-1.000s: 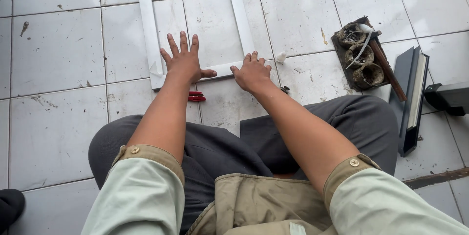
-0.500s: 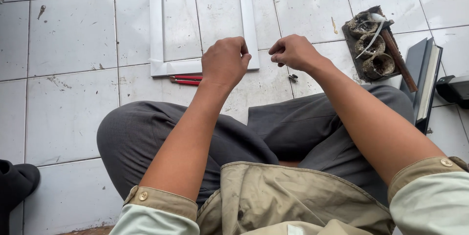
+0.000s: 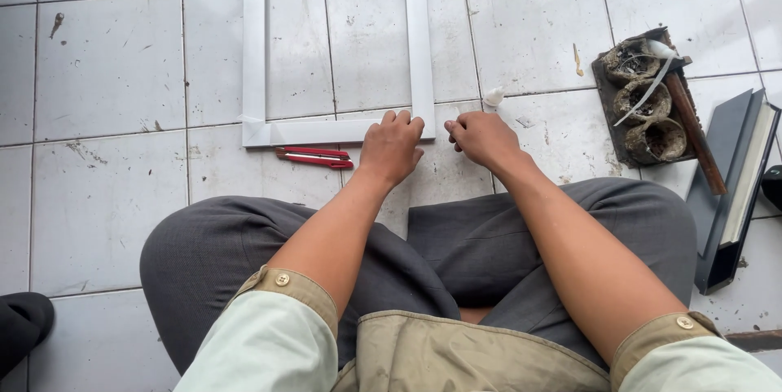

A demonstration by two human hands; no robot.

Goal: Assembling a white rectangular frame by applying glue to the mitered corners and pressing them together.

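A white rectangular frame [image 3: 255, 58] lies flat on the tiled floor in front of my crossed legs. My left hand [image 3: 392, 148] rests on the frame's near right corner with its fingers curled over the near bar. Just to the right of that corner is my right hand [image 3: 482, 139], fingers curled in, fingertips close to the frame's edge; I see nothing in it. A red utility knife [image 3: 314, 157] lies on the floor just below the near bar, left of my left hand.
A small white blob [image 3: 494, 97] sits on the tile beyond my right hand. At the right stand a dark tray [image 3: 604, 87] holding worn rolls and a brown stick, and a dark flat case [image 3: 735, 188]. A black shoe [image 3: 20, 327] shows at the bottom left.
My left hand was spread flat near the frame's near left corner; it has moved right and curled at the near right corner. The right hand has closed in beside it.
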